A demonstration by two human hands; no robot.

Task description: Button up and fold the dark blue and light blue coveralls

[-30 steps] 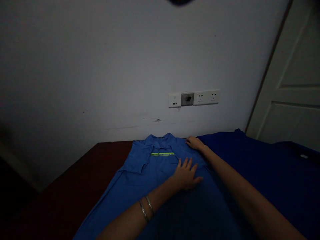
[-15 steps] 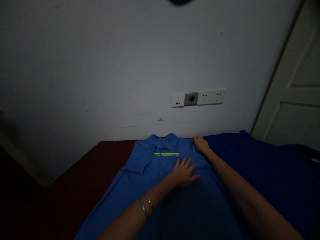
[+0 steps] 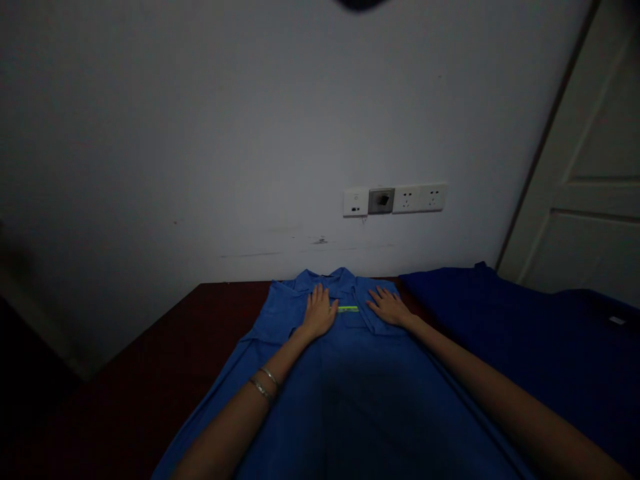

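Observation:
A light blue collared shirt (image 3: 280, 373) lies spread out, its collar toward the wall, with a yellow-green reflective strip (image 3: 349, 309) across the chest. My left hand (image 3: 320, 312) rests flat on the upper chest just below the collar, fingers spread, covering part of the strip. On the sleeve at the right side, my right hand (image 3: 388, 307) lies flat with its fingers apart. Both sleeves are folded in over the front of the shirt. Two silvery bangles (image 3: 265, 381) circle my left wrist. Shadow darkens the lower shirt.
Dark red tabletop (image 3: 200, 347) shows to the left. A darker blue garment (image 3: 510, 327) lies to the right. Behind stands a pale wall (image 3: 225, 167) with a row of sockets (image 3: 395, 199); a panelled door (image 3: 595, 247) is at the right.
My left hand has moved left and up to the chest below the collar. My right hand has come off the shirt's outer right edge and now lies flat on the folded sleeve.

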